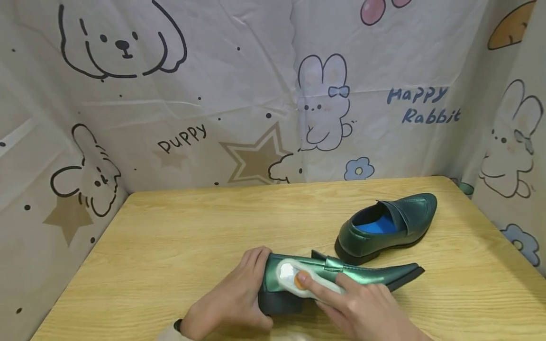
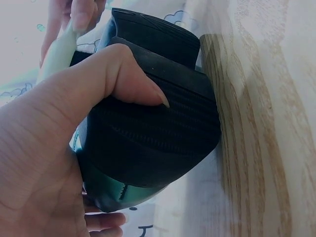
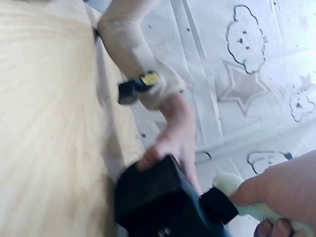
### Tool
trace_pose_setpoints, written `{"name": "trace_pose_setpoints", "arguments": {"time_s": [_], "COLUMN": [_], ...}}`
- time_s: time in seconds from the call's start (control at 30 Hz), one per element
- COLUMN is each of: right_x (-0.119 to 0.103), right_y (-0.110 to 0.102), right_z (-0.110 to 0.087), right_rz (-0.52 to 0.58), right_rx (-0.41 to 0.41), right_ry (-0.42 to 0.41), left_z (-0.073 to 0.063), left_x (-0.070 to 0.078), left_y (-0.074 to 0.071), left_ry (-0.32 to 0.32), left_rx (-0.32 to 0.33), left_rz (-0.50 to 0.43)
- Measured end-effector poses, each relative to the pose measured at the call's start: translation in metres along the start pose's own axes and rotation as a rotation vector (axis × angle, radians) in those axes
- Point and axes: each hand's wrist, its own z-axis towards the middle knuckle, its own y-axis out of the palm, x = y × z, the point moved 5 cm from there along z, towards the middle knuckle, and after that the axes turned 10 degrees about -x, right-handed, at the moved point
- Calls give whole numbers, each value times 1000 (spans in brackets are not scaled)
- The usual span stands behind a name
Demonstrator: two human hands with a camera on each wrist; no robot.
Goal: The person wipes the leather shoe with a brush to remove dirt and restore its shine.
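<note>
A metallic green loafer [image 1: 379,273] lies tipped on its side, toe to the right and black sole facing the person. My left hand [image 1: 236,296] grips its heel end, thumb across the black heel [image 2: 148,133] in the left wrist view. In my right hand [image 1: 362,308] is a pale-handled brush [image 1: 285,274] with an orange button, the index finger on that button. Its black head [image 3: 219,205] shows in the right wrist view, against the loafer's side near the heel. Behind stands the matching green loafer [image 1: 411,213], upright with a blue insole.
The light wood table [image 1: 192,227] carries both loafers. A cartoon-print cloth [image 1: 239,80] hangs along the back and both sides. At the right back edge, a small green thing [image 1: 467,188] peeks out beside the cloth.
</note>
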Motion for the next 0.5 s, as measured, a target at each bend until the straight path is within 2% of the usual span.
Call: {"name": "trace_pose_setpoints", "arguments": {"time_s": [0.1, 0.17, 0.23, 0.3, 0.37, 0.43, 0.5], "right_x": [5, 7, 6, 4, 2, 3, 5], "right_y": [-8, -10, -7, -2, 0, -3, -9], "right_z": [0, -1, -1, -1, -2, -2, -2], "right_rz": [-60, -70, -53, -9, 6, -17, -62], "right_rx": [100, 109, 65, -23, -52, -17, 56], "right_ry": [21, 40, 31, 29, 15, 18, 33], "left_z": [0, 0, 0, 0, 0, 0, 0], "left_x": [0, 0, 0, 1, 2, 2, 3], "left_y": [-1, -1, -1, -2, -2, -3, -3], "left_ry": [-15, -19, -14, -6, -1, -5, -14], "left_rx": [-24, -31, -18, -2, 9, 9, 1], "left_rz": [-16, -11, 7, 34, 62, 83, 103]}}
